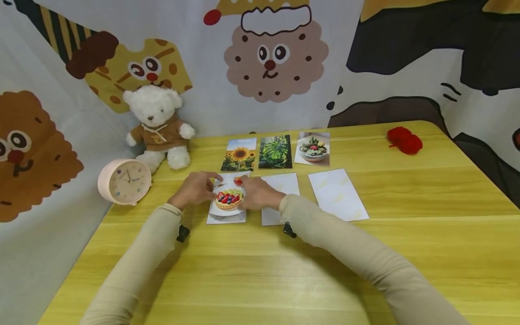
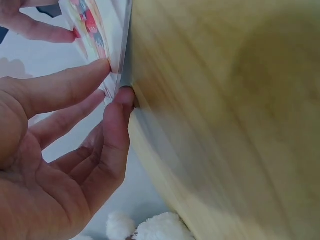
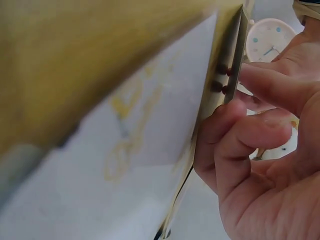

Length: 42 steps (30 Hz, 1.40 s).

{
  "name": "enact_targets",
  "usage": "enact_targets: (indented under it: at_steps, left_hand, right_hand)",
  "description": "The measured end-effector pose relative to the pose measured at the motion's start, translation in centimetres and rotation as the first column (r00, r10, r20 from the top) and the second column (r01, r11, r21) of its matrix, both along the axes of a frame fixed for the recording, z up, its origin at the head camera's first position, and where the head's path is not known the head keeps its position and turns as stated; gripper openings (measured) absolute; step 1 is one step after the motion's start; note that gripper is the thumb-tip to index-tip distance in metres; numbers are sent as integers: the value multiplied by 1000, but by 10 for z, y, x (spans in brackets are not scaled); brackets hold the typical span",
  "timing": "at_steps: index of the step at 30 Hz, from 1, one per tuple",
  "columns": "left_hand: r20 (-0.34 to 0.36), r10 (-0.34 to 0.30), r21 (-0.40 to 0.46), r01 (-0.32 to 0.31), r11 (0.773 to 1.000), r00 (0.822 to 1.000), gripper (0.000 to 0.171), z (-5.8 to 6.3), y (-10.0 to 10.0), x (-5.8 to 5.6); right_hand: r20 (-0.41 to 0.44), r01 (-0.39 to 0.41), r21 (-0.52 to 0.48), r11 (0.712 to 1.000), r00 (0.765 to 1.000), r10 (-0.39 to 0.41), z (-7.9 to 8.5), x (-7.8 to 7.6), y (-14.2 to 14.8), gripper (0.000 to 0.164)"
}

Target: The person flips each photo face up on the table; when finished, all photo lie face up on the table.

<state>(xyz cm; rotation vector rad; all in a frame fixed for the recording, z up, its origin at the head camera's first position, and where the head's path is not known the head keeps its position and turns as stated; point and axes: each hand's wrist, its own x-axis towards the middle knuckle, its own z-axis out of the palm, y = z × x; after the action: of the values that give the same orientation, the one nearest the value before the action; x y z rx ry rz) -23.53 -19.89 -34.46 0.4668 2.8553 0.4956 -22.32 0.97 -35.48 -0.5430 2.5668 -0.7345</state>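
Observation:
Both hands are at a picture card (image 1: 229, 208) that shows a fruit tart on a white plate. At its left edge the left hand (image 1: 197, 188) pinches it; in the left wrist view the thumb (image 2: 75, 85) lies on the printed face and fingertips reach the underside. The right hand (image 1: 260, 194) holds the opposite edge between thumb and fingers. In the right wrist view the card, seen edge-on, stands a little above the table. A white-backed card (image 1: 280, 183) lies just right, partly covered by the right hand, and another white-backed card (image 1: 338, 195) lies beyond it.
Behind are a sunflower card (image 1: 239, 155), a green leaf card (image 1: 275, 152) and a potted succulent card (image 1: 312, 149) in a row. A pink clock (image 1: 125, 182) and a white teddy bear (image 1: 156, 122) stand at left. A red fuzzy object (image 1: 405, 140) lies at back right.

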Motion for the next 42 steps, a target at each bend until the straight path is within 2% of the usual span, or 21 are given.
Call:
enact_targets:
  at_steps: [8,13,17,21,27,42]
  left_hand:
    - [10,11,-10,-11,1000,1000,49,-3,-1,-10]
    - [19,16,12,-17,1000,1000,45,-8,-6,-14]
    - [24,20,35,-20,999,1000,42,-11,-8,-15]
    - [21,-4,49,3,999,1000,45,-12,-10,-16]
    - [52,-15,53,12,999,999,51,-12,-9,-18]
    - [57,15,53,-18,998,998,48,-14,-12,-17]
  right_hand:
    - [-9,14,30,999,1000,-13,-3,-5,1,90]
    - [-22,9,41,999,1000,-8,-3,-5,-1,81]
    - [27,16,22,1000,1000,-17,-2,-7,-3,75]
    - [98,47,-6,999,994,-46,-1,-10,-4,70]
    - [128,72,-23,997,989,-68,-2,-12,-6,58]
    - [143,77,-16,997,987,-74,-5,-16,-8,67]
